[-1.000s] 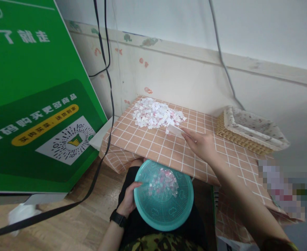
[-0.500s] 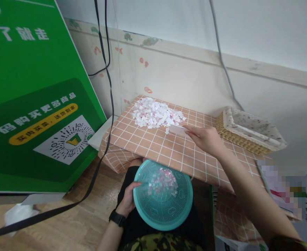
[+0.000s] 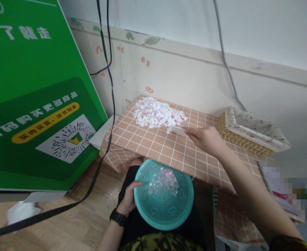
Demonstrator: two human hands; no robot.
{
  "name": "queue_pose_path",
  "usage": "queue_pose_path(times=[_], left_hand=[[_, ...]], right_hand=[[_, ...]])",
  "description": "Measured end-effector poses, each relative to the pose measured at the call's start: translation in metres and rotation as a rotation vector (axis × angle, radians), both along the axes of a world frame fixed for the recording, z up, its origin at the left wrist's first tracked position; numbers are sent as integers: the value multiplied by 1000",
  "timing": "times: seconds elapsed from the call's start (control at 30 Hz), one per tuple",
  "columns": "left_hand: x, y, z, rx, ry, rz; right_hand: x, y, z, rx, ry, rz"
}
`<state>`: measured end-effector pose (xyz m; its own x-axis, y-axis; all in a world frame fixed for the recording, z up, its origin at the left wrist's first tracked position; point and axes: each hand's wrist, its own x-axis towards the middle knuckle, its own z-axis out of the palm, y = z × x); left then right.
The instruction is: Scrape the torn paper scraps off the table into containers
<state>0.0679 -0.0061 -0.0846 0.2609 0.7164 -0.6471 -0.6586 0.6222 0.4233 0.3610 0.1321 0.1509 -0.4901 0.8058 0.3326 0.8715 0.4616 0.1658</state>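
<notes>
A round teal plastic colander (image 3: 164,218) rests on my lap under the table's front edge, with pink and white paper scraps (image 3: 166,182) inside. My left hand (image 3: 129,197) grips its left rim, thumb over the edge. Over the table, my right hand (image 3: 202,137) is closed on a flat whitish card (image 3: 179,131), pinched at its right end. The card's far end is beside a few loose scraps at the near edge of a wide heap of torn white and pink paper (image 3: 157,113). Whether the card touches the tabletop I cannot tell.
The table wears a brown checked cloth (image 3: 153,141). A lined wicker basket (image 3: 243,136) stands at its right, by the wall. A green sign panel (image 3: 33,69) fills the left side. A black strap (image 3: 111,90) hangs between panel and table. Papers (image 3: 278,188) lie at the right edge.
The whole view has shifted slightly. My right hand and the card have barely moved beside the heap, and my left hand keeps its hold on the colander.
</notes>
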Motion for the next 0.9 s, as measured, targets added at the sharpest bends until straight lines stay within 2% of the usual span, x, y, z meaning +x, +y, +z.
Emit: queue_pose_path(times=[0.13,0.33,0.63,0.73,0.9], left_hand=[[0,1,0,-3,4,2],[0,0,2,-8,5,0],[0,0,2,-12,-9,11],[0,0,1,-18,-9,12],[1,0,3,-15,-6,12]], right_hand=[[2,-1,3,-6,23,-24],[2,5,-13,47,57,-70],[8,21,-34,59,353,-62],[12,25,-39,92,403,-84],[5,29,-41,48,477,-57]])
